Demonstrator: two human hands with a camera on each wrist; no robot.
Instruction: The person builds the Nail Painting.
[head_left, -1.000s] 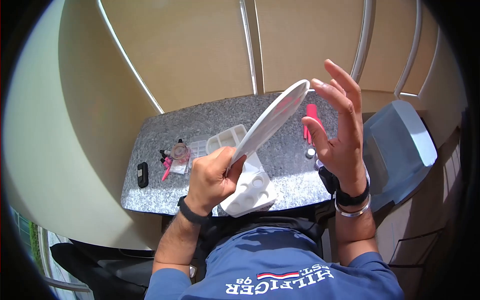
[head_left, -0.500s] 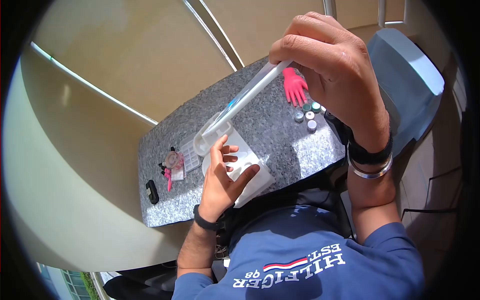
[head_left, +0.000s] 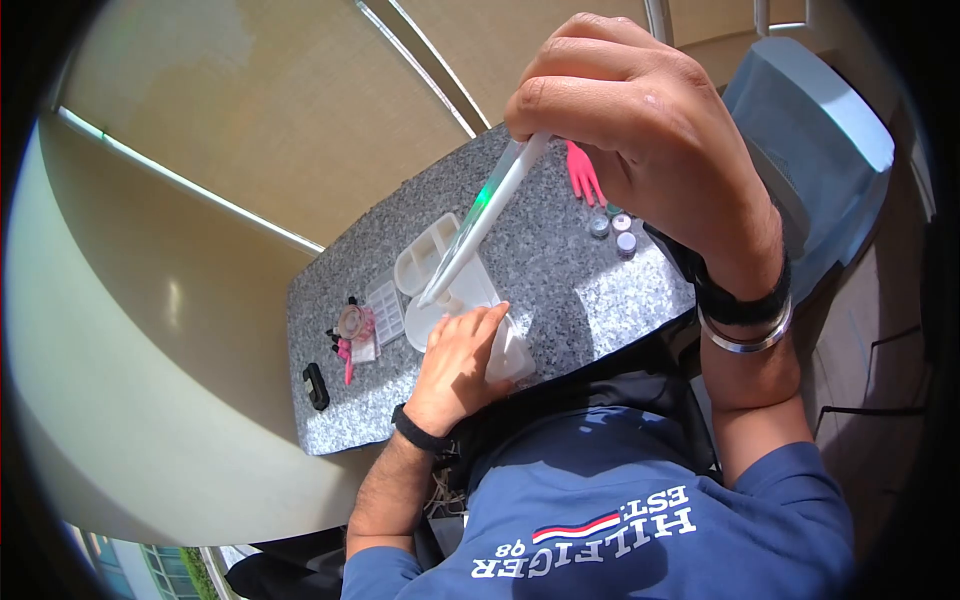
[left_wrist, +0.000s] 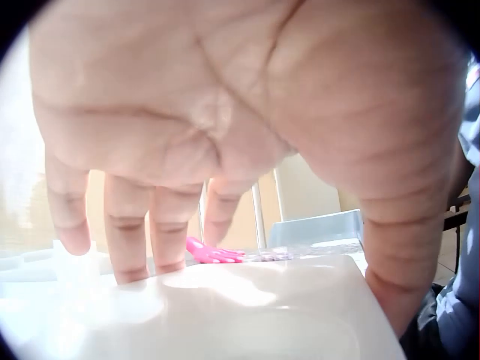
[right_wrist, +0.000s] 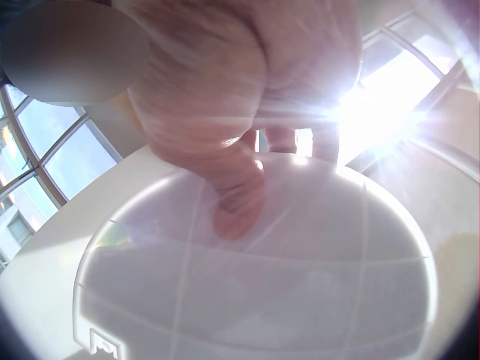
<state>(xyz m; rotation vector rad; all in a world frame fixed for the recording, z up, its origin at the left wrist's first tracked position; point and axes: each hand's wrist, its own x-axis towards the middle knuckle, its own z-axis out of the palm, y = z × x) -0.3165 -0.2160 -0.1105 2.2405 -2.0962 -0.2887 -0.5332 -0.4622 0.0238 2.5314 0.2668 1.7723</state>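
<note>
High over the table, my right hand (head_left: 640, 120) pinches one edge of a flat white-rimmed panel (head_left: 485, 205), which hangs tilted down to the left. In the right wrist view the glossy panel (right_wrist: 262, 300) has a rounded outline and a small notch at lower left, with my thumb flat on its face. Below, my left hand (head_left: 460, 360) rests on a white plastic case (head_left: 515, 360) near the table's front edge. Its fingers reach down, nearly straight, with fingertips right at the white surface in the left wrist view; the thumb (left_wrist: 401, 277) is at the case's edge.
A compartment tray (head_left: 418, 268) lies behind the case. To its left are a clear divided box (head_left: 385, 310), pink tools with a coiled roll (head_left: 352, 322), and a black object (head_left: 316, 386). A pink hand-shaped piece (head_left: 582, 172), several small jars (head_left: 625, 243) and a blue-grey chair (head_left: 815, 140) stand right.
The panel passed from my left hand to my right, which lifted it by its upper edge. My left hand let go and came down onto the white case. The view turned.
</note>
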